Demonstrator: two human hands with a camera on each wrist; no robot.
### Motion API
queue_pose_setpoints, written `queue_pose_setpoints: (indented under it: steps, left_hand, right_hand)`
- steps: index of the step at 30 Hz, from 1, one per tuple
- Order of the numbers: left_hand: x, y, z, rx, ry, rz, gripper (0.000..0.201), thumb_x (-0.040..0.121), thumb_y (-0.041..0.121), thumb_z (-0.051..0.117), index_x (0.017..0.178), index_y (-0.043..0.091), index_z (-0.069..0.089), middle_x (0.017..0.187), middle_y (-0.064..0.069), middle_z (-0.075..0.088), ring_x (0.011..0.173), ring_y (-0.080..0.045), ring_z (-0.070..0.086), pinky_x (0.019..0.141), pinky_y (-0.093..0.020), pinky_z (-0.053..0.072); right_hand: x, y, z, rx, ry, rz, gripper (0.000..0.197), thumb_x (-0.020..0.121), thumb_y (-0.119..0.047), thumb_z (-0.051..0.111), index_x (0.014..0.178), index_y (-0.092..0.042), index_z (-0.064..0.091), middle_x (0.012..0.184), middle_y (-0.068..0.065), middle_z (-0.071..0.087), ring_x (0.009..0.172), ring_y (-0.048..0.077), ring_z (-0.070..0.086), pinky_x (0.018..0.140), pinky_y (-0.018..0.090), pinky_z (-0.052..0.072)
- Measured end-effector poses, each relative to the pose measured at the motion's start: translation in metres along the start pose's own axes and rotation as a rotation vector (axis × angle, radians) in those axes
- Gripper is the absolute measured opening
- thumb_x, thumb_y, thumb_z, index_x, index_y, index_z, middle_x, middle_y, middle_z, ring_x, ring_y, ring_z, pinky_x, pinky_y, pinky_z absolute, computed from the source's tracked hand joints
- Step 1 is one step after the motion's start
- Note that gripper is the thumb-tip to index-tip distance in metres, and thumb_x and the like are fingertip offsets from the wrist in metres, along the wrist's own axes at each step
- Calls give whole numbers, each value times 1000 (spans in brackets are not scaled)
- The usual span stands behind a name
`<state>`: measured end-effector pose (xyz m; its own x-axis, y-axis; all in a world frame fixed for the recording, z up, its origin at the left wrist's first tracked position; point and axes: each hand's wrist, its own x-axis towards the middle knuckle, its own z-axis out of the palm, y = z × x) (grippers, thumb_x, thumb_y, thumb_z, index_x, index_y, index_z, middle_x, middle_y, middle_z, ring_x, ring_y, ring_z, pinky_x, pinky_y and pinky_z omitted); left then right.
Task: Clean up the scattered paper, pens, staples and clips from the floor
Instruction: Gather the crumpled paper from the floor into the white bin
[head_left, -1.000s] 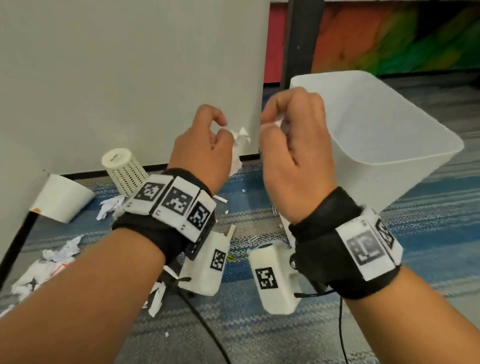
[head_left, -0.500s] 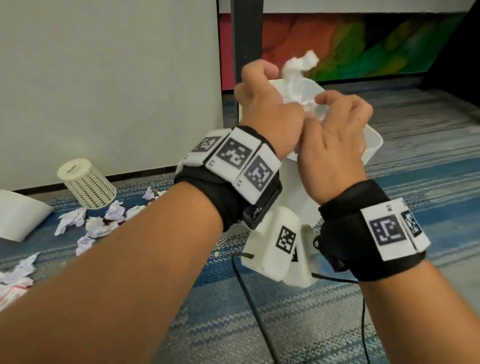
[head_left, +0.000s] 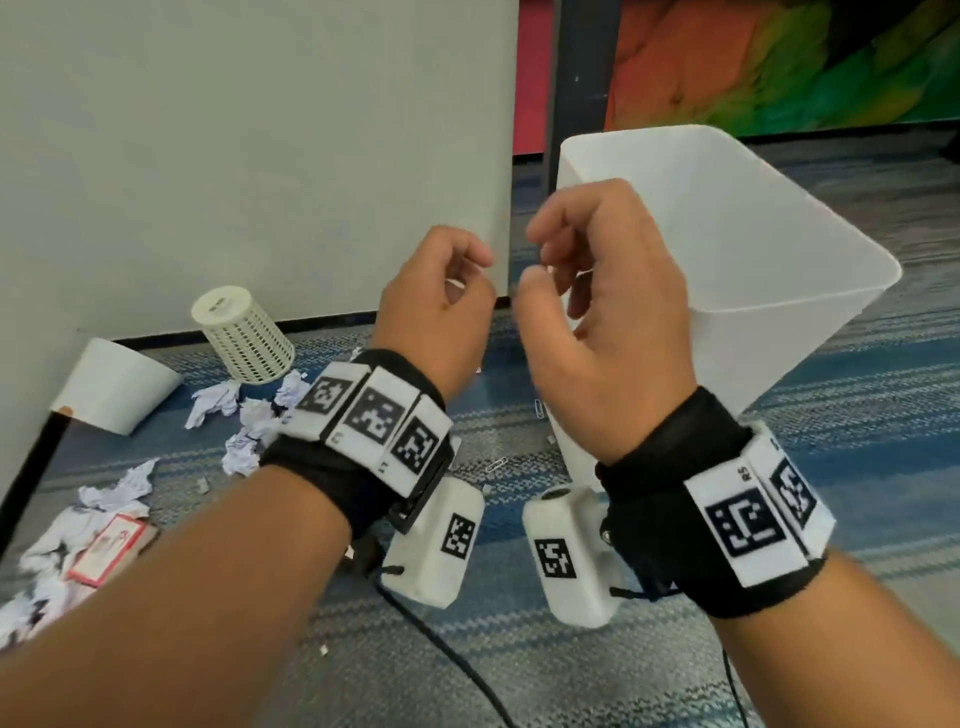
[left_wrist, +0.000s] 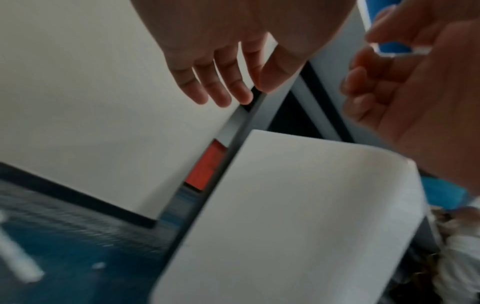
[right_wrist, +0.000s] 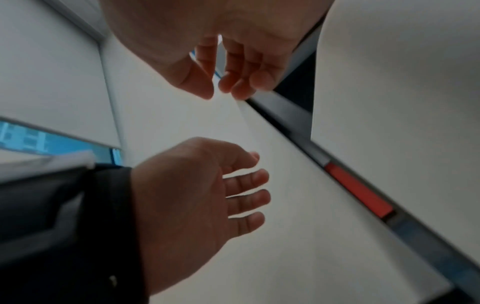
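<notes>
Striped blue carpet (head_left: 857, 467), crumpled paper (head_left: 218, 400), seemingly paperclips (head_left: 496, 464); fingers (left_wrist: 218, 82) loosely apart, empty.

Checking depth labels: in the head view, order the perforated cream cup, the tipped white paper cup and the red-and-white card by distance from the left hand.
From the left hand:
1. Perforated cream cup, upside down, just left of it.
2. Tipped white paper cup, farther left.
3. Red-and-white card, lower left among crumpled paper.

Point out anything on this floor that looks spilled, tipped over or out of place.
Crumpled paper lies strewn over the carpet at left. Paper clips are scattered among it. A mesh pen cup stands upside down by the wall.
</notes>
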<state>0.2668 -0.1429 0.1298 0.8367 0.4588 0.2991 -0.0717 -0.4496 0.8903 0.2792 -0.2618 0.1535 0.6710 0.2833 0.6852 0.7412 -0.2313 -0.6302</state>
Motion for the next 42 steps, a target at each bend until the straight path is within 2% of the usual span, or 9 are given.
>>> queue_pose_setpoints:
  steps: [4, 7, 12, 20, 24, 30, 36, 40, 42]
  left_hand:
    - [-21, -62, -50, 290, -23, -123, 20, 83, 7, 53, 90, 25, 57, 80, 4, 61, 65, -9, 55, 58, -13, 41]
    - [-42, -113, -88, 512, -108, -334, 18, 85, 10, 49, 89, 26, 55, 76, 5, 59, 69, -16, 58, 61, -23, 44]
    - [-69, -188, -131, 794, -228, -612, 19, 83, 8, 50, 91, 25, 54, 100, -6, 65, 87, -25, 59, 77, -33, 47]
    - [-97, -229, -149, 811, -291, -865, 60, 76, 13, 68, 128, 20, 39, 135, -14, 27, 111, -35, 50, 89, -33, 42]
    - [-96, -243, -152, 823, -351, -898, 54, 79, 18, 64, 129, 19, 43, 133, -12, 39, 116, -31, 48, 94, -35, 41]
    - [-102, -247, -156, 827, -261, -848, 22, 88, 27, 56, 101, 9, 60, 100, -13, 64, 91, -29, 57, 70, -26, 34]
    - [-110, -229, -158, 757, -126, -805, 29, 90, 40, 49, 86, 11, 54, 82, -12, 58, 87, -32, 58, 65, -30, 31]
    - [-120, -213, -170, 789, -196, -833, 39, 92, 46, 41, 77, 12, 55, 96, -16, 65, 96, -34, 59, 74, -33, 41]
    - [-131, -208, -181, 791, -174, -875, 38, 90, 44, 48, 95, 11, 64, 113, -15, 64, 109, -32, 57, 88, -35, 42]
  right_hand:
    - [-30, 19, 62, -21, -355, 104, 21, 78, -9, 54, 98, -16, 55, 92, -5, 42, 73, 3, 40, 69, 18, 38]
    - [-52, 42, 106, -156, -680, 212, 24, 85, -15, 53, 109, -18, 53, 105, 2, 43, 90, 18, 50, 83, 32, 43]
    - [-79, 77, 167, -367, -1107, 353, 35, 89, -14, 48, 124, -18, 48, 127, 10, 42, 112, 33, 50, 91, 34, 41]
    - [-75, 127, 240, -560, -1190, 366, 56, 84, -14, 56, 136, -18, 37, 144, 14, 28, 128, 40, 32, 104, 48, 37]
    - [-70, 140, 250, -649, -1160, 347, 33, 89, -13, 51, 121, -12, 53, 130, 15, 44, 119, 37, 42, 97, 41, 40]
    - [-83, 105, 247, -528, -962, 320, 22, 88, -15, 49, 106, -24, 57, 115, 11, 51, 112, 34, 40, 91, 42, 38]
    - [-114, 22, 254, -178, -1180, 130, 24, 88, -14, 49, 111, -21, 49, 118, 12, 44, 109, 31, 46, 88, 43, 46]
    - [-130, -4, 253, -264, -1356, 9, 41, 87, -34, 56, 121, -16, 41, 122, 11, 45, 114, 32, 43, 87, 43, 44]
    - [-136, -5, 254, -402, -1445, -54, 54, 84, -40, 61, 126, -13, 40, 129, 12, 43, 119, 32, 41, 90, 43, 43]
